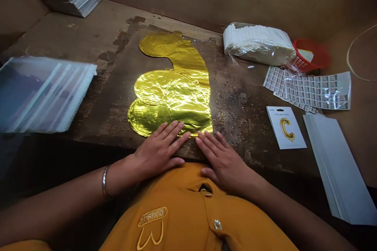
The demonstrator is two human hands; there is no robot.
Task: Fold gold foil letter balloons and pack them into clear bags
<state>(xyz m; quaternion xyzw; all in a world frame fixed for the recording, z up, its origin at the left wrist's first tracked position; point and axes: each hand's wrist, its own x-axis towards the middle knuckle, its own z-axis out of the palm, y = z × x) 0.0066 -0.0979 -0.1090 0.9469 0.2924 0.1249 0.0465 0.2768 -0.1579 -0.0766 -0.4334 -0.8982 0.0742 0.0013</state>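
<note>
foil balloon (pixel 172 90) edge under hands (pixel 159 153) (pixel 225 166), plastic sleeves (pixel 44 94) blurred

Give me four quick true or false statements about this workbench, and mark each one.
The left hand has its fingertips on the gold foil balloon. True.
A bangle is on the right wrist. False: it is on the left wrist.
The red basket stands left of the balloon. False: it stands to the right.
The card pictures a gold letter C balloon. True.
</note>
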